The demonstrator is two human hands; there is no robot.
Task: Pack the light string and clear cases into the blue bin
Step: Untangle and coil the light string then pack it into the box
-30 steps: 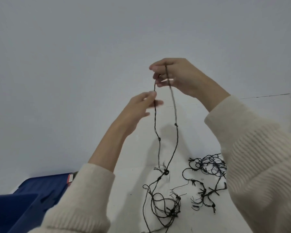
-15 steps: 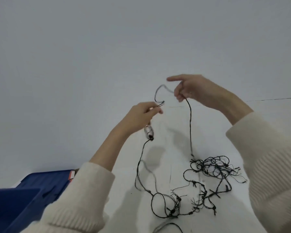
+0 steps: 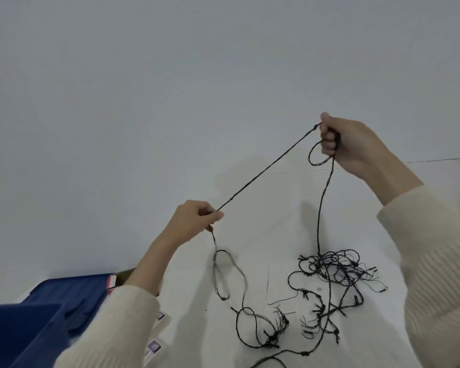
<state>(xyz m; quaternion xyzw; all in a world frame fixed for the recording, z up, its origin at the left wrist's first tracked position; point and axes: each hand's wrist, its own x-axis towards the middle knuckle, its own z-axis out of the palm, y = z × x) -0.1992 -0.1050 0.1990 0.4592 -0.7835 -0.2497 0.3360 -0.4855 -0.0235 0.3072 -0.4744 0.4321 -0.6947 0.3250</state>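
Light string (image 3: 329, 277) lies tangled right of the bin (image 3: 37, 322).

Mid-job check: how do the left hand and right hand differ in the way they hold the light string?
The right hand sits higher in the view than the left hand. The right hand grips a small coil of the light string; the left hand pinches one strand. Below the right hand the string drops to a dense tangle; below the left hand, into loose loops. Both grip the same string, taut between them.
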